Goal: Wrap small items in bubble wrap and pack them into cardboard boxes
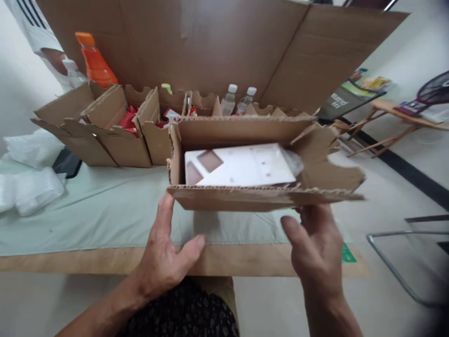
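Observation:
In front of me an open cardboard box (235, 199) is raised over the table and tilted so its inside faces me. A white carton (245, 164) with brown diamond shapes lies in it, beside some clear plastic at its right end. At the box's lower left corner, my left hand (166, 255) supports it, thumb apart from the cardboard and fingertips partly hidden. My right hand (315, 248) holds the lower right side from below, its fingers mostly hidden behind the box.
Behind stands a row of cardboard compartments (122, 145) with an orange bottle (98, 65), red packets (129, 117) and clear bottles (229, 99). A tall cardboard panel (210, 47) rises behind them. Bubble wrap (38, 189) and a dark phone-like object (67, 162) lie left; a metal-framed chair (393, 267) is right.

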Available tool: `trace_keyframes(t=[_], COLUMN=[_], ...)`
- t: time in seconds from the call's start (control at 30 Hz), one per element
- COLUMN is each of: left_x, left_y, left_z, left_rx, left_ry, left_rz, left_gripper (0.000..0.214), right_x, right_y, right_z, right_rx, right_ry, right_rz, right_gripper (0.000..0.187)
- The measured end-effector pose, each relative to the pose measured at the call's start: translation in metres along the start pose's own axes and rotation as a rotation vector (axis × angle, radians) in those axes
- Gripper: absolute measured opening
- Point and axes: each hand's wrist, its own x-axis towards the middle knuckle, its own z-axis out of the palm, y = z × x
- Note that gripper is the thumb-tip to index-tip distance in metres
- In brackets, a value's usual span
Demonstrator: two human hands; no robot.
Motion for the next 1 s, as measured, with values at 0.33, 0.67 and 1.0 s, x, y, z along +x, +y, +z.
trace_keyframes(t=[0.33, 0.67, 1.0], left_x=[-0.068, -0.104, -0.081], left_y=[-0.018, -0.022, -0.024], left_z=[0.028, 0.071, 0.096], left_rx=[0.254, 0.262, 0.243], left_ry=[-0.052, -0.208, -0.271], left_rz=[0.039, 0.145, 0.183], left_gripper=[0.095, 0.111, 0.098], right_x=[-0.003, 0.038, 0.06], right_y=[0.071, 0.109, 0.102], right_z=[0.029, 0.052, 0.076], right_rx=[0.204, 0.292, 0.335], right_ry=[-0.057, 0.045, 0.045], right_rz=[0.083, 0.063, 0.048], right_gripper=[0.051, 0.069, 0.067])
